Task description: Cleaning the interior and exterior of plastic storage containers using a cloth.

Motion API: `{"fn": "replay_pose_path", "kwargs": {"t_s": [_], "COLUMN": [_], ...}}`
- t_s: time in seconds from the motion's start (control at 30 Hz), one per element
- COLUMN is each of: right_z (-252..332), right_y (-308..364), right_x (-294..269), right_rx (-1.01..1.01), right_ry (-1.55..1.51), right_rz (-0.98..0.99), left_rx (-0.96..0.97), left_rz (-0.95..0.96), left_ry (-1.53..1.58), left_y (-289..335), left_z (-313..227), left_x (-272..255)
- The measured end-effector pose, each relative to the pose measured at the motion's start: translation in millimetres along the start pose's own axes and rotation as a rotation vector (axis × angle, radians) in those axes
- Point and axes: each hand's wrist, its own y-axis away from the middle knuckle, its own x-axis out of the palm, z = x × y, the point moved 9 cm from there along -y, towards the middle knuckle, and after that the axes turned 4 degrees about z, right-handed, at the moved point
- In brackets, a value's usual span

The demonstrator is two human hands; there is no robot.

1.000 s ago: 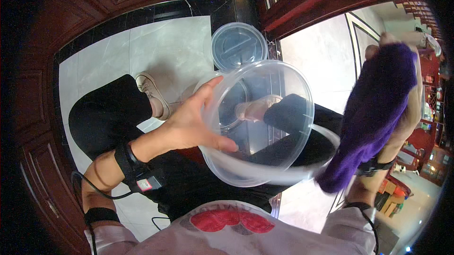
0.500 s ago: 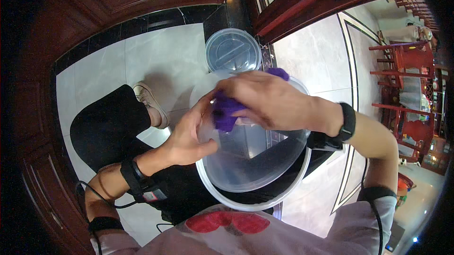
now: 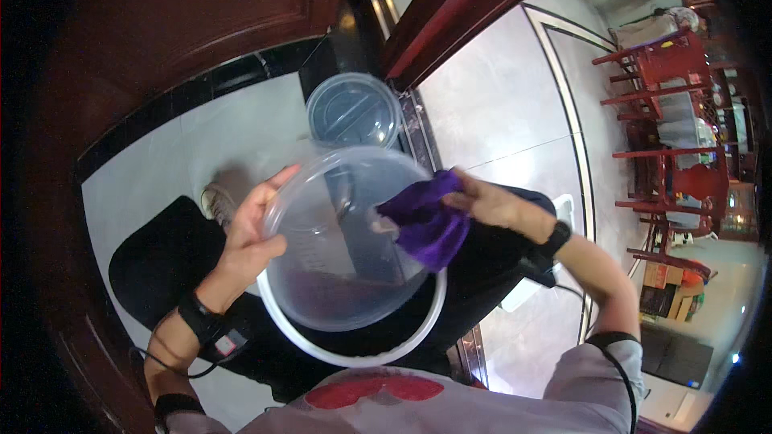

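Note:
My left hand (image 3: 245, 233) grips the left edge of a clear, round plastic vessel (image 3: 322, 289), its thumb over the near side and its fingers behind. A white ring-shaped rim (image 3: 354, 362) curves below the vessel, close to my body; whether the two are one piece I cannot tell. Over the vessel's right side hangs a bunched purple cloth (image 3: 430, 233). My right hand (image 3: 482, 202) pinches the cloth's upper right corner, slightly blurred. Floor and dark clothing show through the plastic.
A lidded clear round container (image 3: 354, 112) stands on the floor beyond, beside a dark wooden door frame (image 3: 450, 24). A brown wooden panel (image 3: 185, 40) rises at far left. My shoe (image 3: 217, 202) is on the pale tiles. Red chairs (image 3: 667, 64) stand at far right.
My right hand has moved right, drawing the purple cloth from near my left hand to the vessel's right side. The view has shifted, and the vessel appears further left.

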Motion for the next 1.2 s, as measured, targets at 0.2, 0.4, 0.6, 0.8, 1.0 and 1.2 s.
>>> {"fn": "replay_pose_path", "kwargs": {"t_s": [0.2, 0.4, 0.6, 0.8, 1.0, 1.2], "right_z": [-19.2, -11.5, -1.9, -86.8, -89.3, -54.5], "right_y": [-30.3, -30.8, -30.6, -27.6, -38.1, -56.6], "right_x": [-3.3, 1.4, 28.4, -30.2, 36.6, 165.3], "right_rx": [-0.18, -0.271, -0.34, -0.425, -0.217, 0.149], "right_ry": [-0.746, -0.842, -0.91, -0.405, -0.72, -0.967], "right_rz": [-0.083, -0.049, -0.116, -0.54, -0.142, 0.279], "left_rx": [0.096, 0.203, 0.3, 0.264, 0.25, 0.254], "left_rz": [-0.077, -0.128, -0.254, -0.342, -0.507, -0.482], "left_ry": [0.005, -0.05, -0.119, -0.075, 0.238, 0.185], "left_y": [3.4, 9.4, 22.2, 18.4, 20.2, 17.3], "left_z": [-26.2, -64.5, -84.3, -77.4, -42.6, -52.6], "left_x": [-17.9, -31.9, -59.9, -61.4, -103.2, -92.8]}}
